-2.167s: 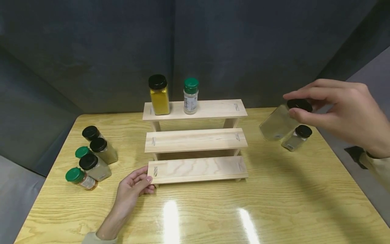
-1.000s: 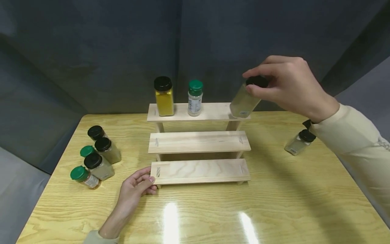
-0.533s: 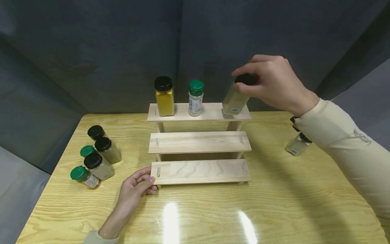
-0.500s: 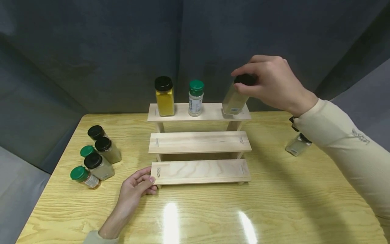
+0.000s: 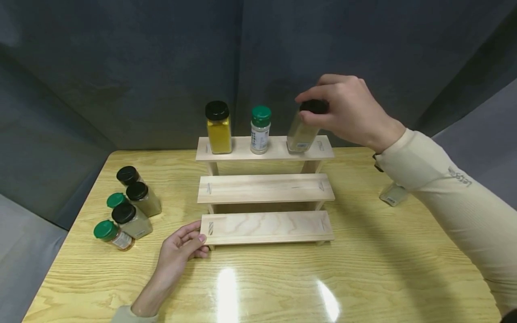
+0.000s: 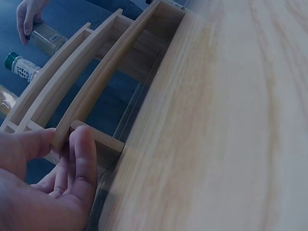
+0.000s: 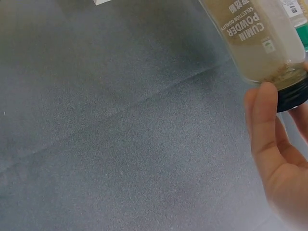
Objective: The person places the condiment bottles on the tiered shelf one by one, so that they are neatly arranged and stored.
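Observation:
My right hand (image 5: 347,110) grips the black lid of a clear cumin powder jar (image 5: 300,137) at the right part of the wooden rack's top tier (image 5: 276,154). The jar leans a little; whether its base touches the board I cannot tell. In the right wrist view, "CUMIN POWDER" reads on the jar (image 7: 260,33), with fingers (image 7: 264,115) at its lid. A green-capped shaker (image 5: 260,134) and a jar of yellow powder (image 5: 219,134) stand to its left. Thumb and fingers of my left hand (image 5: 177,249) pinch the left end of the bottom tier (image 5: 266,226).
On the table's left sits a cluster of several spice jars (image 5: 131,220) with black or green caps. A small jar (image 5: 393,195) on the right is partly covered by my right sleeve (image 5: 440,179). Dark curtains (image 5: 161,67) hang behind the table.
My right hand has carried the cumin powder jar leftward from the table's right side to the top tier, slowing lately. My left hand keeps its hold on the rack.

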A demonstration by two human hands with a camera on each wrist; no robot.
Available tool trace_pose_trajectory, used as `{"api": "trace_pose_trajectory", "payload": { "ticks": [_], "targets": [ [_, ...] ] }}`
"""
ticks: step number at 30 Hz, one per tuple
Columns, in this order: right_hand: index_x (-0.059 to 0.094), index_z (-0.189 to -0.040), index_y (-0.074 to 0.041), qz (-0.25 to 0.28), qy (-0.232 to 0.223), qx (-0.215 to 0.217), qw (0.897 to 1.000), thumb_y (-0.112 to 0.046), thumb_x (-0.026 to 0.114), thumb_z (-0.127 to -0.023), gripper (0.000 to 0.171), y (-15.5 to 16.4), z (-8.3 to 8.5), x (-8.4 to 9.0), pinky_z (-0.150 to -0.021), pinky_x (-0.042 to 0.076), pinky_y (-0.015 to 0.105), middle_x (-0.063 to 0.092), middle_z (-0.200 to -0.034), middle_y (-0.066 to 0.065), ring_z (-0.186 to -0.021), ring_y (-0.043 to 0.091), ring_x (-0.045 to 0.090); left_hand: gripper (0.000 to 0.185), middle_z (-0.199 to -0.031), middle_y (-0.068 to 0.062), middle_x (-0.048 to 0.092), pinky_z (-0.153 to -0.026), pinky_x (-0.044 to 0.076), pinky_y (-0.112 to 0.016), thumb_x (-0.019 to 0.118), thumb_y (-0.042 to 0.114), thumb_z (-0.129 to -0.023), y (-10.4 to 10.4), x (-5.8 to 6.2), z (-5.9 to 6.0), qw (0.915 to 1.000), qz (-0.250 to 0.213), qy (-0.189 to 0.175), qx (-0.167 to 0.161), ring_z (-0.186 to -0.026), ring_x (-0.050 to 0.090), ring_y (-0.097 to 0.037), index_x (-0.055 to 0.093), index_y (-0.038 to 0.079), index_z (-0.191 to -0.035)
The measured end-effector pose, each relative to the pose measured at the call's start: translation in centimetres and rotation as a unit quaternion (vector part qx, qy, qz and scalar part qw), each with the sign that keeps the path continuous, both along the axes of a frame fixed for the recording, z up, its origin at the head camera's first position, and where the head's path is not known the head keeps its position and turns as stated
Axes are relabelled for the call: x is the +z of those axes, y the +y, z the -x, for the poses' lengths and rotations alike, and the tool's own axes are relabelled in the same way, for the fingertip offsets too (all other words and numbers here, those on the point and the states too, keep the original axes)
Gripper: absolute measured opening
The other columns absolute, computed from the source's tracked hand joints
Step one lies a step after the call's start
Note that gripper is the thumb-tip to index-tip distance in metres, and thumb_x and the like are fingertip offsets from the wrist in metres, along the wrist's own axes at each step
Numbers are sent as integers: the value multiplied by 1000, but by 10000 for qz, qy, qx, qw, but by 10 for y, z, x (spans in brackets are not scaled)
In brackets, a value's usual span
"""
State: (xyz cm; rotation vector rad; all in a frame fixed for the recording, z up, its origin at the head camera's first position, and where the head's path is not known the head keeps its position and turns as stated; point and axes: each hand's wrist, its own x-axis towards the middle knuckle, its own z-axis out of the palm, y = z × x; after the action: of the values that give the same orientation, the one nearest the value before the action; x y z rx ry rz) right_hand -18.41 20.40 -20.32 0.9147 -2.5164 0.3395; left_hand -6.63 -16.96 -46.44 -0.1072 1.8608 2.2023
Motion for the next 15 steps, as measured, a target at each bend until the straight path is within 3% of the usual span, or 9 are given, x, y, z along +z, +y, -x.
{"api": "trace_pose_trajectory", "payload": {
  "ticks": [15],
  "targets": [
    [83,-119,-1,-139,-143,-44,9998,-8,81,-98,22,0,5,-7,-53,40,29,73,-98,14,-67,18,53,52,-102,-14,67,-78,68,-29,66,-7,-105,0,-1,-3,10000,-48,68,2,-83,73,-18,48,-13,-153]
  ]
}}
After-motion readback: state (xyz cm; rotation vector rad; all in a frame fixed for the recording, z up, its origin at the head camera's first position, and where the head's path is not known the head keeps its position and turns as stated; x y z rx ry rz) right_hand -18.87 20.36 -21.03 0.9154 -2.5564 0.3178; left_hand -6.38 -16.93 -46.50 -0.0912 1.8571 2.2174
